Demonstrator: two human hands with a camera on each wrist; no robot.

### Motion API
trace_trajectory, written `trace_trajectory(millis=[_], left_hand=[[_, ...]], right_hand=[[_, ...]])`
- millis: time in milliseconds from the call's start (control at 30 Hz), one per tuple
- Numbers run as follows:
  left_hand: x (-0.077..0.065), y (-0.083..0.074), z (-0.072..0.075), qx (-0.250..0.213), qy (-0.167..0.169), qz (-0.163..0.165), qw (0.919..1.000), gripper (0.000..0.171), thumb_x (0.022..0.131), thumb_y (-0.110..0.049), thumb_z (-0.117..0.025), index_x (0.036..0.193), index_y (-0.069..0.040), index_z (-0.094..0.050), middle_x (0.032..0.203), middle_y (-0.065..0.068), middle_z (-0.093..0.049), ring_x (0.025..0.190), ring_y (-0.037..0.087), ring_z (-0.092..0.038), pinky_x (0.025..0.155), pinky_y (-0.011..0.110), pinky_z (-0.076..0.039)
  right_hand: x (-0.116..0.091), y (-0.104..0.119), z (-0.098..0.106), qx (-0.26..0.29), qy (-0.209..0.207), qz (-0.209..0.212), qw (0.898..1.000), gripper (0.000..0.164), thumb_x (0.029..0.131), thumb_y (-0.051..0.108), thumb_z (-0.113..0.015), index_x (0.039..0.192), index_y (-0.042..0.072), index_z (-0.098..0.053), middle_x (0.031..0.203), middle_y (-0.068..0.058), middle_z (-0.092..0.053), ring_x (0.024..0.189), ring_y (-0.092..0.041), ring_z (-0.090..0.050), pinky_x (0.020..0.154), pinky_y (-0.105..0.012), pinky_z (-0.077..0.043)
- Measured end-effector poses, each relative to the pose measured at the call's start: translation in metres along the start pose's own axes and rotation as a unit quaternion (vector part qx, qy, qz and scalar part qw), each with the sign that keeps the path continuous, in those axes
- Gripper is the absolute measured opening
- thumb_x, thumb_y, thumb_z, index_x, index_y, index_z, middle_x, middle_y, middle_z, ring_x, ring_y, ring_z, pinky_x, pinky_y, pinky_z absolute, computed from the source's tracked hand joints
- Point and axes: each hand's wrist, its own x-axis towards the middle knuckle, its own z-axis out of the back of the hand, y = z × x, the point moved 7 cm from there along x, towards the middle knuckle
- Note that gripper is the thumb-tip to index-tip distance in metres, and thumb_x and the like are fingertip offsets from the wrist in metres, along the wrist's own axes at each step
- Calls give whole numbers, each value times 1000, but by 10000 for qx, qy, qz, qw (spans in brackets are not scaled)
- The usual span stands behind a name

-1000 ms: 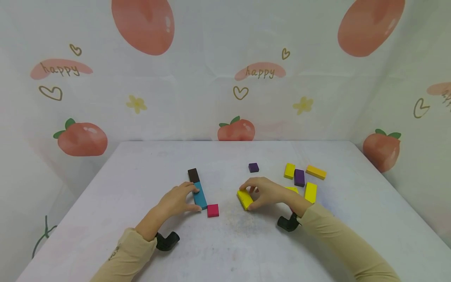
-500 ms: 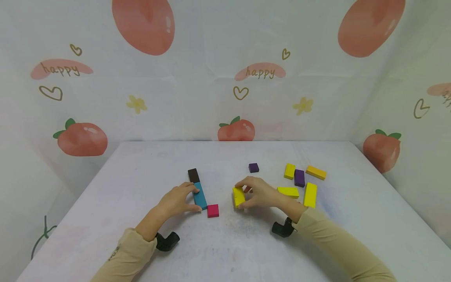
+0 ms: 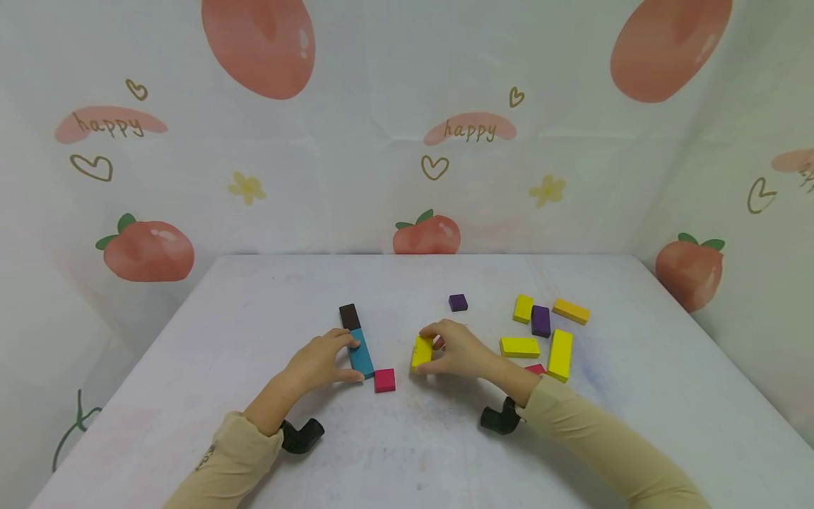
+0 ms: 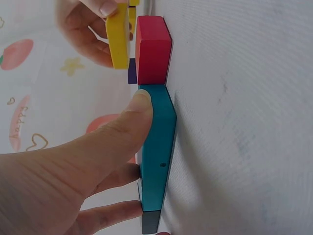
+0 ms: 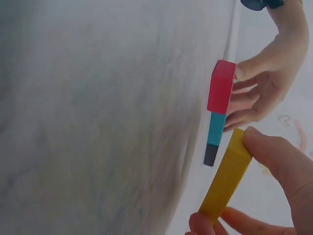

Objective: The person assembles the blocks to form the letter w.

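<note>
Biggest on my feed is the printed backdrop [image 3: 356,212], rising beyond both sets of fingers, with the pale table [image 3: 407,452] spread beneath them. Tan sleeves [image 3: 598,431] run back from the hands, a black fitting [image 3: 302,435] at each cuff.

I see the left hand [image 3: 321,357] resting on a blue block [image 3: 362,359], thumb and fingers well apart and softly bent, touching it rather than wrapped around it. The right hand [image 3: 461,350] pinches a yellow block [image 3: 421,353] by its ends between thumb and fingertips, parted just by the block's length; I can't tell whether the block touches the table.

Right of those fingers, past the knuckles, I have a long yellow block [image 3: 559,355], a sideways yellow block [image 3: 519,347] and, farther off, an orange block [image 3: 571,311]. A purple block [image 3: 540,321] and a shorter yellow block [image 3: 523,309] lie side by side beyond the right wrist.

A dark brown block [image 3: 350,316] meets the blue one just beyond the left fingertips; a red block [image 3: 384,380] sits right of the left thumb. Smallest, a little purple block [image 3: 458,302] lies beyond the right fingers.
</note>
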Motion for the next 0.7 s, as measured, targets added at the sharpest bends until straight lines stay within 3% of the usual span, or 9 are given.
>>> trace_trajectory(millis=[333,700], left_hand=[[0,0,0,2,-19,-8,10000,58,75,-36,-76,121,-6,-59,138,20,-46,118,42,-50,95,53,-46],[1,0,0,75,-9,-5,10000,58,75,-37,-76,121,-6,-60,138,20,-47,119,41,-50,95,52,-47]], right_hand=[[4,3,-6,164,-118,-537,9984,56,73,28,-79,120,6,-59,114,-8,-60,88,-13,-54,73,-21,-51],[11,8,-12,0,-10,-465,9989,57,74,30,-78,120,3,-58,109,-10,-58,86,-14,-52,76,-23,-52]])
